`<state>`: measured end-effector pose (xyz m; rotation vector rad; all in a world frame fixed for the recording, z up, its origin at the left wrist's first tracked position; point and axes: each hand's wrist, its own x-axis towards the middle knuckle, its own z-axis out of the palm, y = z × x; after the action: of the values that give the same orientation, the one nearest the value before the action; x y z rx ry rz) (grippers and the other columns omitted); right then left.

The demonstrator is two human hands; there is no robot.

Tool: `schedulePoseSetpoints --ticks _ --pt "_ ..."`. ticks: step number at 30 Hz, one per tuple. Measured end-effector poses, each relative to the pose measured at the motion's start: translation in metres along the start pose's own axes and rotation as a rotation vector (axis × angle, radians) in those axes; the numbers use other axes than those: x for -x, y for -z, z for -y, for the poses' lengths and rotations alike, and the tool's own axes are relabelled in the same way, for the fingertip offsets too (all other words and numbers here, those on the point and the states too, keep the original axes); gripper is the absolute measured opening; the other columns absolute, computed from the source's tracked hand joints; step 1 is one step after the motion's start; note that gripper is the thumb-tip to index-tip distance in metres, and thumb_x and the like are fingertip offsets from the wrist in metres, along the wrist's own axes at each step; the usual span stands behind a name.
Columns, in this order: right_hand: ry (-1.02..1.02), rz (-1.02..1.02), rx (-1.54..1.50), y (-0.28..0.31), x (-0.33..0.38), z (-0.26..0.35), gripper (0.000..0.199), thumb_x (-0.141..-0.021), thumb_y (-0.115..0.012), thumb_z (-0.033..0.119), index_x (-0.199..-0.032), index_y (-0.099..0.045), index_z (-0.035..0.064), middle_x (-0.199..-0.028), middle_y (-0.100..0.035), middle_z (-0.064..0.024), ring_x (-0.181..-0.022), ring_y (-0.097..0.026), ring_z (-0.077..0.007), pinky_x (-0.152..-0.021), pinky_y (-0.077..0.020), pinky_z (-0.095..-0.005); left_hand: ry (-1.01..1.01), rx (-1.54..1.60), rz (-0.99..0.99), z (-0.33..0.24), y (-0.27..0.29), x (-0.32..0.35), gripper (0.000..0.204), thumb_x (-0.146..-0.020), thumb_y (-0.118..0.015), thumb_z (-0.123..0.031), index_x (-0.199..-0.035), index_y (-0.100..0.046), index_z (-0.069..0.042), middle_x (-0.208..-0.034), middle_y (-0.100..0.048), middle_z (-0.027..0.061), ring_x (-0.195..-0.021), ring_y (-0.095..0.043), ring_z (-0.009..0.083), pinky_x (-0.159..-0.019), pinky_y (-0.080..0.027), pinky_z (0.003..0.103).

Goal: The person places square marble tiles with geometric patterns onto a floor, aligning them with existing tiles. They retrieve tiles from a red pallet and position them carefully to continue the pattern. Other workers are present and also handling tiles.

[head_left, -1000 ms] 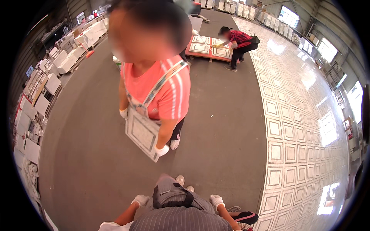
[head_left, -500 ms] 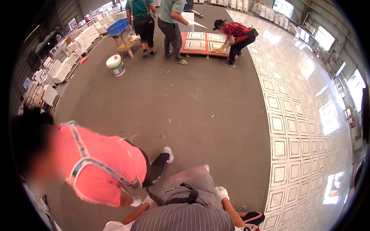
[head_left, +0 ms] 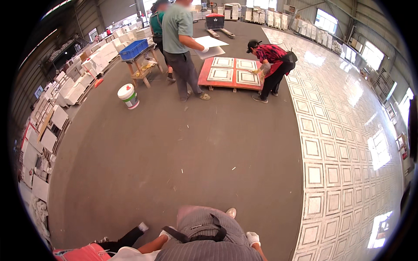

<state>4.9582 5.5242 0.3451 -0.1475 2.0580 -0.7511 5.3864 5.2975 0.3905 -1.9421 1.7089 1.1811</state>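
Observation:
My left hand, in a white glove, is beside my left hip next to a black strap; the strap and my clothing partly hide its fingers. My right hand, also gloved in white, hangs by my right thigh. Its fingers look loosely bent, and no object shows in it. Around my waist is a dark belt over a striped grey garment. One of my shoes shows ahead on the grey floor.
A person in pink is close at lower left. Ahead, a person holding white sheets and another bending worker stand by a red platform of framed tiles. A bucket, blue crate, pallet truck and glossy tiled floor surround.
The view has tilted up, so the bucket, platform and floor scraps sit lower. The person in pink has slipped to the lower left edge. The worker with the white sheets has turned toward the platform.

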Motion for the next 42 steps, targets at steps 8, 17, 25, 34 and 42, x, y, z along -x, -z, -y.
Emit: schedulePoseSetpoints --ticks 8,17,25,34,42 --pt "0.183 0.027 -0.215 0.074 -0.148 0.193 0.028 -0.088 -0.059 0.022 -0.105 -0.066 0.0004 -0.080 -0.066 -0.0061 -0.067 -0.061 -0.0132 -0.064 -0.0495 -0.0280 0.022 0.058 -0.038 -0.220 0.045 -0.040 0.042 -0.082 -0.054 -0.037 -0.109 -0.066 -0.008 -0.112 -0.064 0.0176 -0.110 -0.058 0.0326 -0.092 -0.045 0.039" --pt "0.553 0.308 -0.193 0.018 -0.241 0.488 0.031 -0.092 -0.057 0.020 -0.116 -0.061 0.0015 -0.091 -0.066 -0.0047 -0.076 -0.062 -0.0116 -0.067 -0.0510 -0.0262 0.153 -0.135 0.032 -0.328 0.110 -0.179 0.045 -0.077 -0.056 -0.034 -0.113 -0.065 -0.009 -0.114 -0.064 0.0173 -0.112 -0.058 0.0328 -0.095 -0.045 0.040" --pt "-0.069 -0.134 -0.351 0.114 -0.369 0.414 0.022 -0.088 -0.055 0.018 -0.100 -0.066 0.0023 -0.073 -0.061 -0.0034 -0.058 -0.057 -0.0132 -0.049 -0.0459 -0.0275 -0.179 0.076 -0.152 -0.537 0.214 -0.335 0.044 -0.082 -0.059 -0.037 -0.113 -0.063 -0.005 -0.114 -0.063 0.0189 -0.110 -0.058 0.0331 -0.095 -0.045 0.039" --pt "-0.103 -0.010 0.150 0.162 -0.418 0.415 0.023 -0.086 -0.049 0.021 -0.084 -0.065 0.0059 -0.073 -0.065 -0.0113 -0.068 -0.063 -0.0249 -0.063 -0.0509 -0.0388 -0.128 0.162 -0.109 -0.684 0.223 -0.433 0.043 -0.081 -0.060 -0.036 -0.111 -0.063 -0.006 -0.108 -0.065 0.0189 -0.105 -0.061 0.0322 -0.092 -0.046 0.038" --pt "0.317 0.124 0.363 0.209 -0.640 0.605 0.026 -0.083 -0.057 0.028 -0.091 -0.068 0.0057 -0.090 -0.068 -0.0144 -0.093 -0.065 -0.0303 -0.082 -0.0506 -0.0393 0.133 0.072 -0.123 -0.730 0.216 -0.460 0.043 -0.079 -0.060 -0.036 -0.108 -0.066 -0.005 -0.110 -0.064 0.0199 -0.109 -0.059 0.0343 -0.093 -0.045 0.039"
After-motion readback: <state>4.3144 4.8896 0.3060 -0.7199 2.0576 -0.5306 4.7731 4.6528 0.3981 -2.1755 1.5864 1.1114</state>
